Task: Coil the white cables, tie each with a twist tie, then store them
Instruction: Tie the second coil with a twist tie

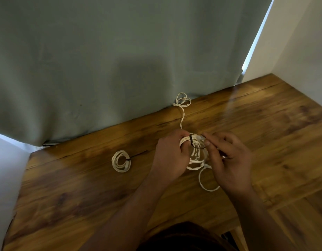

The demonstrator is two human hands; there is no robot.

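Coil (195, 153) held just above bench (84, 196), gripped by left hand (170, 156); right hand (229, 156) pinching dark tie (197, 144); likely light, limp, springy: best clamped across all loops at tie.

A wooden table (84, 196) fills the lower half of the frame. Behind it, across the upper part, hangs a curtain (84, 60), and its lower edge meets the far edge of the table. A wall (301, 42) stands at the upper right. A tied coil (121, 161) lies on the table, left of centre. To its right, near the centre, the left hand (170, 156) and the right hand (229, 158) are together around a cable bundle (196, 154), with a twist tie (194, 143) at its top. A loose cable (183, 102) lies behind the hands, at the curtain's edge.
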